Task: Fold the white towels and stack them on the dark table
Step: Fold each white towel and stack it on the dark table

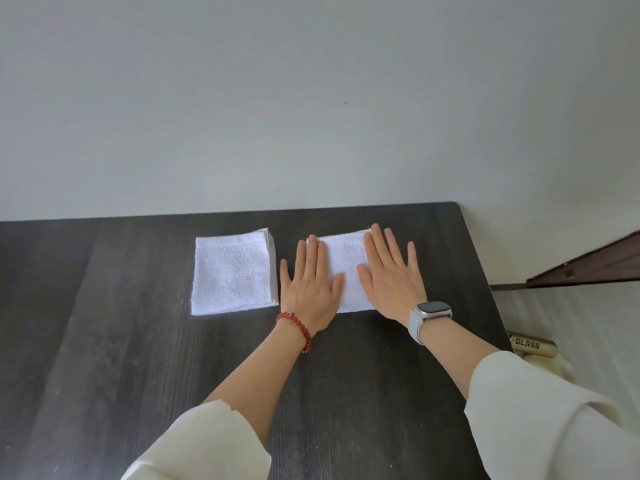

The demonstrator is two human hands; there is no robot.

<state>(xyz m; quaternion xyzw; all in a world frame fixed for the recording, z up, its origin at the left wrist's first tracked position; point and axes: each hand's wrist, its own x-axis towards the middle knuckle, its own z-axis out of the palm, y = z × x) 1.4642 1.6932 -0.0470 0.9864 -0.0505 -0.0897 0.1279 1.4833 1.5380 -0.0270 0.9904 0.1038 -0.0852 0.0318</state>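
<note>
Two folded white towels lie side by side near the far edge of the dark wooden table (138, 358). The left towel (233, 271) is a neat square and nothing touches it. Both my hands lie flat on the right towel (346, 261). My left hand (311, 282), with a red bead bracelet at the wrist, presses on its left side with straight fingers. My right hand (389, 275), with a watch at the wrist, presses on its right side with fingers spread. Much of this towel is hidden under my palms.
A plain pale wall runs behind the table. The table's right edge slants past my right forearm. Beyond it are a dark brown panel (588, 261) and a pale wooden piece lettered "GLASS" (530, 346) low on the floor.
</note>
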